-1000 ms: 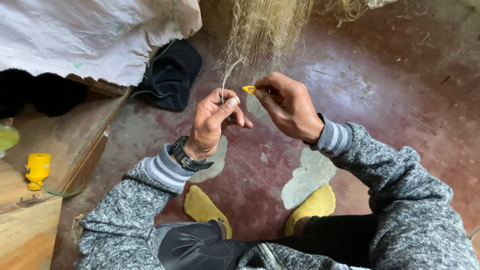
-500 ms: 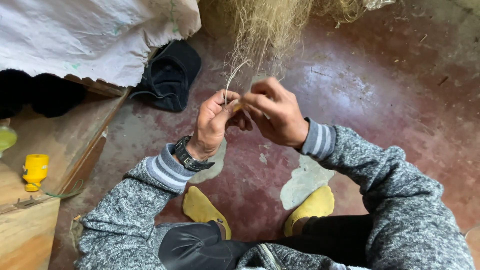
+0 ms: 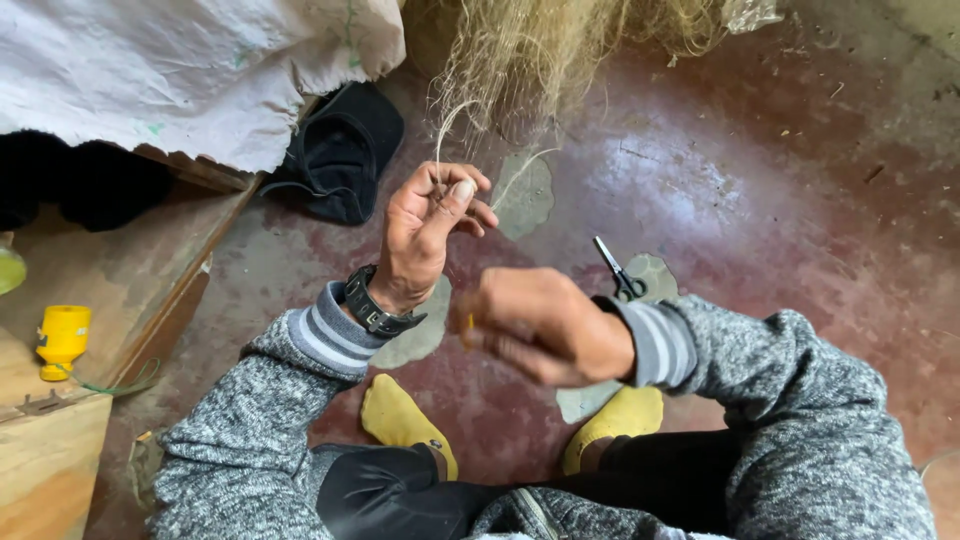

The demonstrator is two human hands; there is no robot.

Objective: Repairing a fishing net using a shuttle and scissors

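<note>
We pinch the pale fine net strands (image 3: 450, 125) in left hand (image 3: 430, 235), fingers closed. Right hand (image 3: 545, 325) blurred, grip unclear. Best keep strands taut, small dark scissors (image 3: 620, 275) near.

- one head-worn view, looking steeply down from above the lap
- close to both hands; floor (image 3: 760, 200) stretches far ahead, knees near

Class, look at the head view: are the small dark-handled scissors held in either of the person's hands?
No: the small dark-handled scissors lie on the reddish floor, beyond the right hand, while the left hand pinches pale fibre strands.
</note>
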